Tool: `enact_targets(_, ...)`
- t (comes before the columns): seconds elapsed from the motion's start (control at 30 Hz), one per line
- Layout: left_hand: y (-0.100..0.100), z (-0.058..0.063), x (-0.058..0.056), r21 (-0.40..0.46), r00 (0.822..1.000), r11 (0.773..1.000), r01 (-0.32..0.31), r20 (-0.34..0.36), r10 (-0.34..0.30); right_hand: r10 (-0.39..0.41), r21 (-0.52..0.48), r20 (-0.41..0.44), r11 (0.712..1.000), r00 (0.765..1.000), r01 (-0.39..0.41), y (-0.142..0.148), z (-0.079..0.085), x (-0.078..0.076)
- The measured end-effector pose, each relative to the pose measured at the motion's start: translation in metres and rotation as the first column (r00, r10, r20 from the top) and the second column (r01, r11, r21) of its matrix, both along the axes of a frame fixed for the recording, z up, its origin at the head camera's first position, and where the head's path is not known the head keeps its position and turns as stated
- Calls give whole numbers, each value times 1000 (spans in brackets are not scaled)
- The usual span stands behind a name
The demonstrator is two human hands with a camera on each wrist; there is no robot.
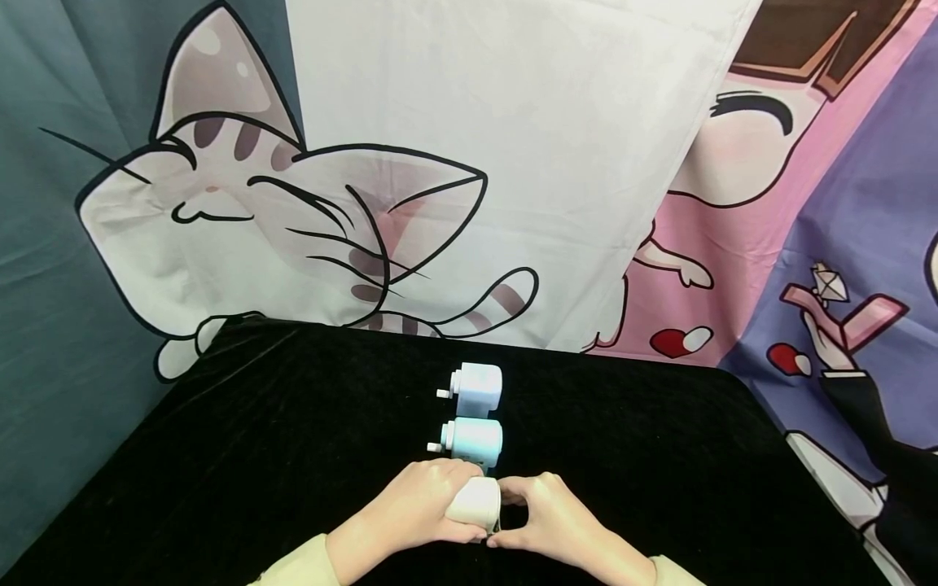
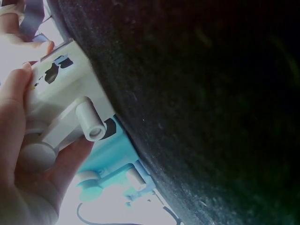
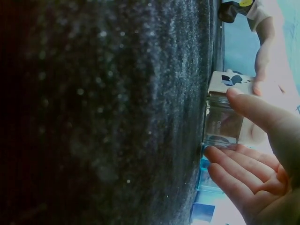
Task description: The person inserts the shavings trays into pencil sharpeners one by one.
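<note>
A white hand-crank pencil sharpener (image 1: 476, 503) lies near the table's front edge, its crank (image 2: 89, 119) showing in the left wrist view. My left hand (image 1: 414, 505) grips its body from the left, fingers over the far side and thumb on the near side. On its right end, a clear drawer face (image 3: 222, 122) shows in the right wrist view. My right hand (image 1: 553, 521) has thumb and fingers at opposite edges of that clear end, pinching it. Just behind stands a light blue sharpener (image 1: 476, 442), then a lavender one (image 1: 479, 389), both with cranks to the left.
Black velvety cloth (image 1: 293, 439) covers the table. A printed cloth backdrop (image 1: 572, 163) with a cartoon cat hangs behind the far edge and round the sides. The three sharpeners form a row running away from me, the blue one close to my left fingers.
</note>
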State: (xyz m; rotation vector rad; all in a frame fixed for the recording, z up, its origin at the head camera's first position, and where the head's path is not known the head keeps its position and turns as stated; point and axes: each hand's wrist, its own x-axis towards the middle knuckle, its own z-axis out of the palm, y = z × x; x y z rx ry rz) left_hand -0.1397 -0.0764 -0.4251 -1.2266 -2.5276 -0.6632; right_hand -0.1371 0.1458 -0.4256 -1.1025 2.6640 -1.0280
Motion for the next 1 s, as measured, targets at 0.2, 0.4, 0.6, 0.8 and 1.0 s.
enact_targets(0.2, 0, 0, 0, 8, 1000, 1000, 3, -9, -3, -13, -6, 25, 1000, 1000, 13, -2, -1, 0)
enact_targets(0.4, 0, -1, 0, 19, 1000, 1000, 3, -15, -2, -29, -5, 37, 1000, 999, 29, -4, -1, 1)
enact_targets(0.6, 1, -1, 1, 30, 999, 1000, -5, -43, 7, -48, -8, 44, 999, 998, 48, -7, -1, 2)
enact_targets(0.8, 1, -2, 1, 35, 999, 999, -5, -52, 7, -52, -17, 42, 998, 998, 52, -10, -2, 2)
enact_targets(1.0, 1, -2, 1, 41, 998, 999, -1, -65, 4, -55, -11, 36, 998, 998, 55, -12, -2, 3)
